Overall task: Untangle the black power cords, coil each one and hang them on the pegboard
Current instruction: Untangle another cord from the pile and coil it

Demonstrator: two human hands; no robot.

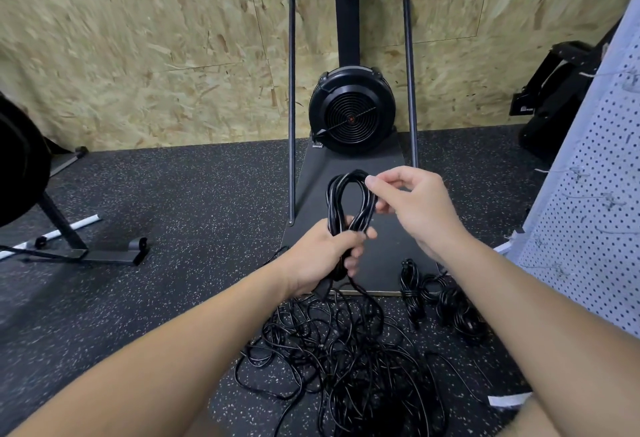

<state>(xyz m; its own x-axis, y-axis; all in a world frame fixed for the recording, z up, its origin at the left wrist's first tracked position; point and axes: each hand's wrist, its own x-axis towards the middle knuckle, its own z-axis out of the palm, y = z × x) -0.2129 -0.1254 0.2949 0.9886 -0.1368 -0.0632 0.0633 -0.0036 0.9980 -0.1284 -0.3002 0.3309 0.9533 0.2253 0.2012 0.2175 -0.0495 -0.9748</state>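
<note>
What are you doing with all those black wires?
A person is coiling one black cord. The left hand grips the coil's bottom, and the right hand pinches the loops at the top. A big tangled pile lies on the floor, with bundled cords beside the pegboard.

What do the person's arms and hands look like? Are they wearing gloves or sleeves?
No gloves and no sleeves show. Both forearms are bare right to the picture's bottom edge. The left hand and right hand are bare too, with no rings, watch or bands that can be seen. The fingernails look short and plain.
</note>
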